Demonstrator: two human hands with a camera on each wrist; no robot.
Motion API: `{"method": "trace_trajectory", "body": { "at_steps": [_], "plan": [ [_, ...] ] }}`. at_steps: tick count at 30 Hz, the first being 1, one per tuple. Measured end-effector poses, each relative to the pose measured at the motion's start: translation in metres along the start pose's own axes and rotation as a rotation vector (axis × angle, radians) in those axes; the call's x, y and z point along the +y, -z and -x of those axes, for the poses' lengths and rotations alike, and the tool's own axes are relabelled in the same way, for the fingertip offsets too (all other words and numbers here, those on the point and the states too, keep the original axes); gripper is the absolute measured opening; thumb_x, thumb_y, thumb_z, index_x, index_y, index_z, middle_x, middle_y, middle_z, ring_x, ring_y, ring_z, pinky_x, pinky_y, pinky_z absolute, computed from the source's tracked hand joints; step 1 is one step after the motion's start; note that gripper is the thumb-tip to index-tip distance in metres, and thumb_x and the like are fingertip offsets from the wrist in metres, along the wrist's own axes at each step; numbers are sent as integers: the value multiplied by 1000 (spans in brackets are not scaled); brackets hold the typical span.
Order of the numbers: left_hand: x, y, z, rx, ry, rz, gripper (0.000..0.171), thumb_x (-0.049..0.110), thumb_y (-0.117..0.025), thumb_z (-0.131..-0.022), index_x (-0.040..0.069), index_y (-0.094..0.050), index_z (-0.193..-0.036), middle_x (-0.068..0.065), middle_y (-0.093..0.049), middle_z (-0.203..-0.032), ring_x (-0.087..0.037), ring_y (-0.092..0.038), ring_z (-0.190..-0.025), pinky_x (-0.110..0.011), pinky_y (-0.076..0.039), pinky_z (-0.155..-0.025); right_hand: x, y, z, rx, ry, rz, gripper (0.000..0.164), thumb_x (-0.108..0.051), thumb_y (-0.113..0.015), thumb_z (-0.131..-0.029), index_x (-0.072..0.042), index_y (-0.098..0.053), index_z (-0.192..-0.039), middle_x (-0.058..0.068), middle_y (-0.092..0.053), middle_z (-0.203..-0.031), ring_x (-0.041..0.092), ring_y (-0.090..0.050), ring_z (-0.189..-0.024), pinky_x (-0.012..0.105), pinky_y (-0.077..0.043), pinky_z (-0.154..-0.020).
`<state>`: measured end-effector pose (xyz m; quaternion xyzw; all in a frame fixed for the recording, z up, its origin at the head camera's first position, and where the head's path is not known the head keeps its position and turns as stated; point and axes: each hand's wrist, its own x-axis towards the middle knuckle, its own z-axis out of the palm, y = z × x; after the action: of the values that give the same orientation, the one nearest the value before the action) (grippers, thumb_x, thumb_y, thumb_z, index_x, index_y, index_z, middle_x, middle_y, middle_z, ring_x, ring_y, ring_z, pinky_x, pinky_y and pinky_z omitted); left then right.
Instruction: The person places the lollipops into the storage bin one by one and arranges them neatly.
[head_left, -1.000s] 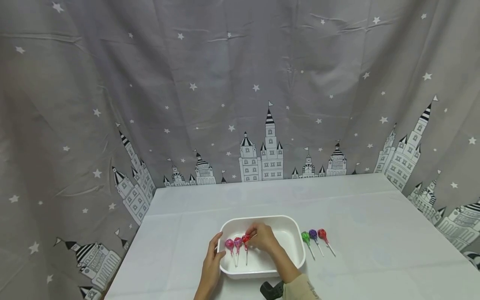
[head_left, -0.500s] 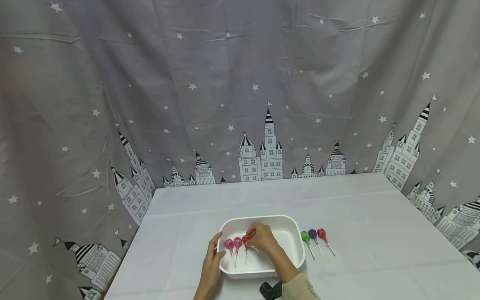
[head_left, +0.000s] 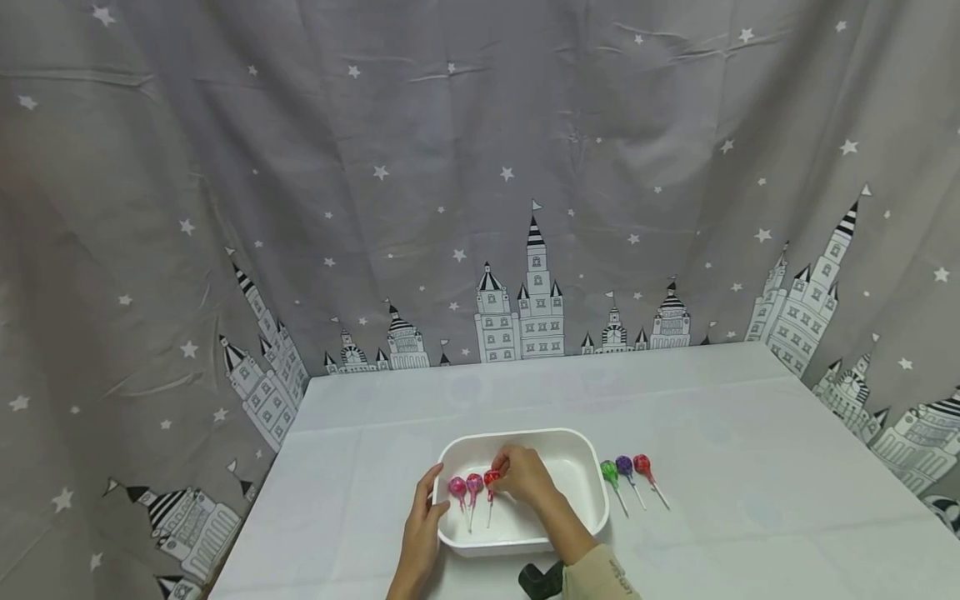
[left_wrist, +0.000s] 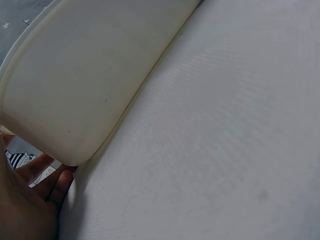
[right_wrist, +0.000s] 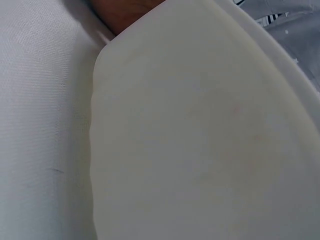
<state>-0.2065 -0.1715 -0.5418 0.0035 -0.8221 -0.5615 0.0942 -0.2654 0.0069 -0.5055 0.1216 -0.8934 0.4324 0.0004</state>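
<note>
A white plastic tray stands near the front of the table. My left hand grips its left side, thumb over the rim; in the left wrist view the fingers lie against the tray's outer corner. Inside, two pink lollipops lie side by side at the left, sticks toward me. Just right of them, my right hand pinches a red lollipop by its head, partly covering it. The right wrist view shows mostly the tray's outer wall, which hides the right fingers.
Right of the tray, a green lollipop, a purple lollipop and a red lollipop lie in a row on the white cloth. A dark device sits by the right wrist. A grey castle-print curtain hangs behind.
The red lollipop's stick has swung slightly left at its lower end under the right hand. Otherwise both hands hold nearly the same place; the whole view has shifted a little.
</note>
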Motion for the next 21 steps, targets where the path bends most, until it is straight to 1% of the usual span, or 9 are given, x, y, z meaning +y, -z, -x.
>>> {"method": "trace_trajectory", "body": {
  "at_steps": [5, 12, 17, 21],
  "plan": [
    [0, 0, 0, 4, -1, 0, 51, 8, -44, -89, 22, -39, -138, -21, -38, -139, -40, -44, -119, -55, -39, -90, 0, 1, 0, -6, 1, 16, 22, -7, -80, -65, -6, -62, -77, 0, -58, -68, 10, -50, -61, 25, -42, -58],
    [0, 0, 0, 17, 4, -10, 51, 8, -45, -88, 20, -40, -137, -22, -39, -137, -41, -44, -118, -57, -39, -89, 4, 2, -2, -20, 32, 5, 24, -5, -81, -64, -4, -63, -80, 3, -61, -72, 12, -53, -64, 26, -44, -61],
    [1, 0, 0, 10, 10, 8, 51, 6, -44, -88, 20, -41, -137, -22, -39, -138, -42, -43, -119, -56, -39, -90, 5, 6, 0, -37, 10, 1, 32, -8, -81, -64, -2, -62, -89, 5, -61, -75, 15, -55, -67, 28, -46, -63],
    [3, 0, 0, 3, 16, 29, 51, 5, -45, -88, 20, -41, -137, -22, -39, -138, -41, -43, -119, -56, -39, -90, 4, 10, 4, -38, 0, -4, 40, -12, -82, -65, -1, -61, -96, 7, -60, -78, 17, -54, -68, 30, -45, -62]
  ]
}}
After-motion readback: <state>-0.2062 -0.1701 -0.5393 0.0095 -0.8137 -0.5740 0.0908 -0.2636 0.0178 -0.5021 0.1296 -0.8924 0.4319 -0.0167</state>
